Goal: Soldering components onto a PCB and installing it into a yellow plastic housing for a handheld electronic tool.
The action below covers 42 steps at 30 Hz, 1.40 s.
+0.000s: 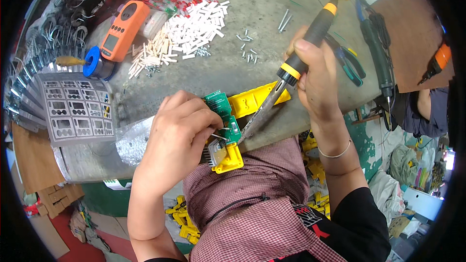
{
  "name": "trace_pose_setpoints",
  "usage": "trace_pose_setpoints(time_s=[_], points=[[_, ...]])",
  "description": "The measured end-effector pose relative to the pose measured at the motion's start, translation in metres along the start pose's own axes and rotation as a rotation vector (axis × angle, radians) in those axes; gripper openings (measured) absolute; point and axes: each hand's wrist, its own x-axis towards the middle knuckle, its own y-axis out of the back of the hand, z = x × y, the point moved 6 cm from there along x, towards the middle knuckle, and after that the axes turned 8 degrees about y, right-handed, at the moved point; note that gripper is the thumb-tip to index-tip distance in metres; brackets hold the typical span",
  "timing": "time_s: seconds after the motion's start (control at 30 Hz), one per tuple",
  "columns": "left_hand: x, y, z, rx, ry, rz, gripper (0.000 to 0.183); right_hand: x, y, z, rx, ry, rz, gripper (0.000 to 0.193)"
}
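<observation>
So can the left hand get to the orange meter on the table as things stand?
Probably not right away: the left hand is pinching the green circuit board in its yellow holder. The orange meter lies uncovered, farther up the table.

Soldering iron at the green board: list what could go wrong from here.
1. The left hand pinches the green circuit board right beside the soldering iron tip; a small slip might burn the fingers.
2. The board sits in a yellow plastic housing; a straying tip could melt it.
3. The work hangs at the table edge above the person's lap, so dripping solder might land on the checked cloth.
</observation>
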Motion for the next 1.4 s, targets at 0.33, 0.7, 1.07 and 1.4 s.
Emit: trace_pose_setpoints(time_s=[0.33, 0.7, 1.07, 1.4], points=[[-0.058, -0.010, 0.028, 0.360, -0.049, 0.225, 0.042, 0.001, -0.002, -0.005, -0.033, -0.025, 0.021, 0.028], [-0.037, -0.002, 0.033, 0.365, 0.056, 0.260, 0.046, 0.005, 0.003, -0.002, 0.036, 0.058, 0.034, 0.029], [0.001, 0.008, 0.002, 0.097, 0.166, 0.372, 0.020, 0.002, 0.008, -0.011, 0.094, 0.024, -0.057, 0.016], [0.008, 0.007, 0.000, 0.032, 0.088, 0.094, 0.018, 0.017, 0.005, -0.014, -0.048, 0.044, 0.060, 0.019]])
